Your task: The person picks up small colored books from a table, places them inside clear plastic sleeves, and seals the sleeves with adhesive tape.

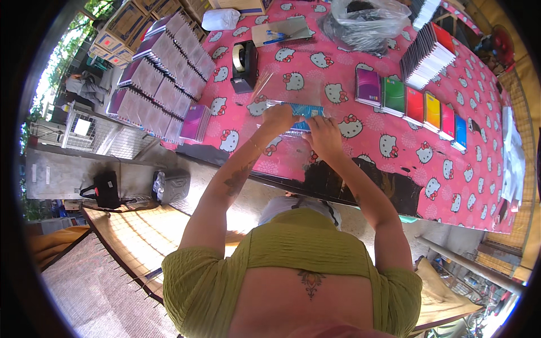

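A blue spiral notebook (307, 111) in clear plastic wrap lies on the pink patterned tablecloth in front of me. My left hand (278, 119) is closed at the notebook's left part, its fingers curled over the plastic. On the lower right edge of the same notebook rests my right hand (325, 135), thumb and fingers apart and pressing on the wrap. Just beyond them, to the left, stands a black tape dispenser (244, 67) with a roll of tape. Thin strips (262, 84) lie beside it.
Stacks of wrapped notebooks (160, 84) and a few purple notebooks (196, 121) fill the left side. A row of coloured notebooks (414, 107) runs along the right, below a tall notebook stack (428, 56). At the back sits a clear plastic bag (363, 25) of dark coils. Cardboard boxes (127, 28) stand far left.
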Motion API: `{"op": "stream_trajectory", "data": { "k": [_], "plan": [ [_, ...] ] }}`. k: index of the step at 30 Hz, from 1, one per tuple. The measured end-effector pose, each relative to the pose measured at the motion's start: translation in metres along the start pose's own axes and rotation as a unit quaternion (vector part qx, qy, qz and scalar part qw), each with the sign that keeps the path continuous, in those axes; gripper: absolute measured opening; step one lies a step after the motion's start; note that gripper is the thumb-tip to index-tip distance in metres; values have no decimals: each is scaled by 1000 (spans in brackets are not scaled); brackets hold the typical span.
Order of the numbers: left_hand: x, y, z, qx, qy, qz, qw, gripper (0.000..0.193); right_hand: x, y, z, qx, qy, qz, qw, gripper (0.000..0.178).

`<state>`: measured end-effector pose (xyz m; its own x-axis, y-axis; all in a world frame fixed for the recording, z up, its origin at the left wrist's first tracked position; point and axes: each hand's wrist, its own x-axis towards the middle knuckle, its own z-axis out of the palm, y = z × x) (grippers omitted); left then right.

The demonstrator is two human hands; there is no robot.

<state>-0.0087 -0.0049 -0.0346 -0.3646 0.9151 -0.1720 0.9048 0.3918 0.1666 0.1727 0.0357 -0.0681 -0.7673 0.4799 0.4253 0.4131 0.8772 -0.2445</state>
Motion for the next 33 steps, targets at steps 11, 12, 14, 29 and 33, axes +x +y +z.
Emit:
{"op": "stream_trajectory", "data": {
  "k": [11, 12, 14, 29, 33],
  "plan": [
    [-66, 17, 40, -75, 337, 294, 891, 33, 69, 68, 18, 187, -227, 146, 945, 61],
    [-67, 15, 42, -87, 344, 301, 885, 31, 77, 80, 14, 242, -260, 131, 925, 67],
    [-56, 9, 30, -194, 355, 261, 877, 30, 99, 102, -17, 342, -315, 133, 875, 78],
    [71, -181, -10, -407, 334, -153, 836, 27, 71, 7, -133, 94, -3, -129, 987, 26],
    [94, -227, -22, -615, 46, -156, 772, 28, 73, -18, -136, 79, 25, -103, 991, 27]
  ]
}}
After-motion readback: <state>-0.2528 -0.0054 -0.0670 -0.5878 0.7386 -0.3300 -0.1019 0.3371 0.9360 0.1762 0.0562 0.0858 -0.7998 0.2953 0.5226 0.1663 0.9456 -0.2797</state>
